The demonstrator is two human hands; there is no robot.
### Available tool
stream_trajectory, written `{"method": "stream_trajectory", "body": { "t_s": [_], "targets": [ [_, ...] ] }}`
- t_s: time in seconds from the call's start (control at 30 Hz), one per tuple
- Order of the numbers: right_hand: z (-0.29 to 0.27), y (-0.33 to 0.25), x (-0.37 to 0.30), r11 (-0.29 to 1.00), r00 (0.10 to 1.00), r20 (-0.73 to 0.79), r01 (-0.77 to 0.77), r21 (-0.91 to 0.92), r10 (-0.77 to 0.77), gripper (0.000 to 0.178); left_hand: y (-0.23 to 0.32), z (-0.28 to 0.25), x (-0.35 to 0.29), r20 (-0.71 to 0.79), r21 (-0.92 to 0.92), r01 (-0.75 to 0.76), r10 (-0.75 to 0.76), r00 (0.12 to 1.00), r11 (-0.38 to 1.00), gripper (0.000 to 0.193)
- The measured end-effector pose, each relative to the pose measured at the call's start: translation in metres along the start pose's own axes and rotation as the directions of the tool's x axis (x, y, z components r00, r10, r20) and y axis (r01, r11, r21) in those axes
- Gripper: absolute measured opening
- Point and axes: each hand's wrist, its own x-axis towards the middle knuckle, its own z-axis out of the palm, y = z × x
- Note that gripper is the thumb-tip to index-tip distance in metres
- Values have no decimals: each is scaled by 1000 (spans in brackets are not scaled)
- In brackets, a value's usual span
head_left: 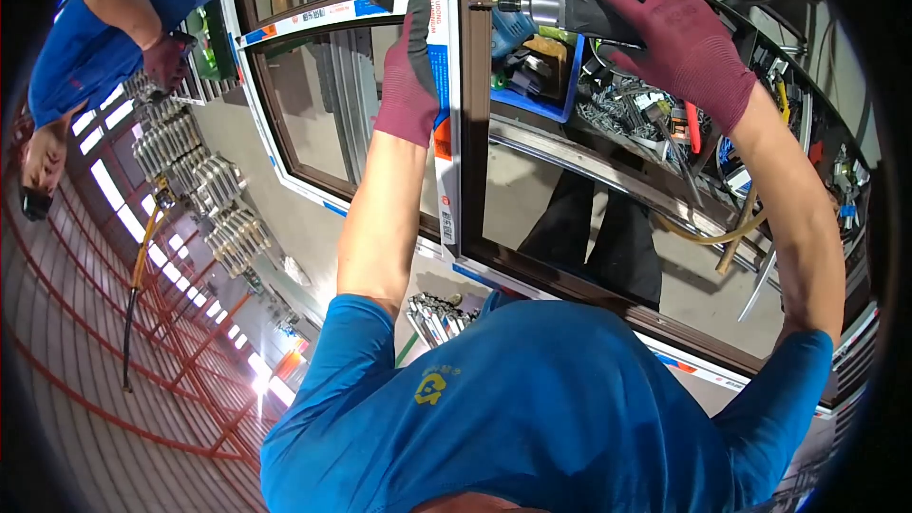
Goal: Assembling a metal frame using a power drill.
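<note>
My left hand (410,81), in a maroon glove with a black palm, grips the upright bar of a brown window frame (471,133) covered partly with white printed film. The thumb side lies along the bar; some fingers are hidden. In my right hand (679,43), gloved alike, is a power drill (594,16) with a black body and silver chuck. It lies level, its dark bit pointing left at the bar's right side. I cannot tell whether the tip touches the frame.
A blue bin (573,85) of tools stands behind the frame. Right of it, a tray holds loose screws (622,109) and red-handled pliers (693,128). At upper left is a co-worker (123,19) with a gloved hand near the frame. Stacked metal profiles (218,185) lie farther off.
</note>
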Motion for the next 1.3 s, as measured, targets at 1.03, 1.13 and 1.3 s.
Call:
{"method": "stream_trajectory", "body": {
  "t_s": [1.03, 1.13, 1.3],
  "targets": [
    [160, 17, -191, 590, 639, 257, -769, 247, 725, 63, 81, 90, 119, -146, 780, -98, 332, 932, 618, 94],
    [149, -12, -205, 702, 704, 193, -706, 88, 684, 68, 82, 74, 126, -237, 629, -59, 264, 935, 775, 82],
    [67, -69, -266, 634, 670, 198, -742, 219, 716, 71, 77, 83, 109, -40, 702, -244, 380, 924, 668, 74]
  ]
}}
